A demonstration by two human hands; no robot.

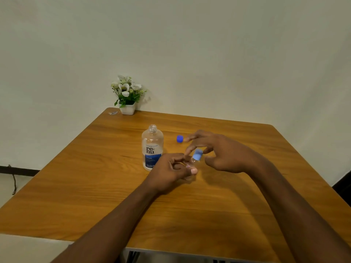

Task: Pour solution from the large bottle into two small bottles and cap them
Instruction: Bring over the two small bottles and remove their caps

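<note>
The small clear bottle [190, 165] is in my left hand [171, 168], near the middle of the wooden table [95, 186]. My fingers and thumb are curled round its body and hide most of it. It leans with its top tipped toward 1 o'clock. A light blue cap [197, 154] sits on its neck, blurred.

My right hand [222, 152] comes in from 3 o'clock with its fingers spread and bent about that cap. One fingertip lies against the cap's left side, and the thumb is just beside it at 4 o'clock. With the blur, I cannot tell whether this hand really pinches the cap or only touches it. Its forefinger stretches out toward 11 o'clock.

Just past that fingertip, at 11 o'clock from the small bottle, a darker blue cap [179, 138] lies loose on the table, apart from everything else.

At 9 o'clock, just beside my left knuckles, the large "renu" solution bottle [152, 147] stands upright with its threaded neck uncapped. It is clear plastic with a blue and white label.

Well away, between 10 and 11 o'clock at the table's far corner against the wall, stands a white pot of white flowers [126, 95]. A small pale scrap [113, 112] lies just to its left, too small to make out.
</note>
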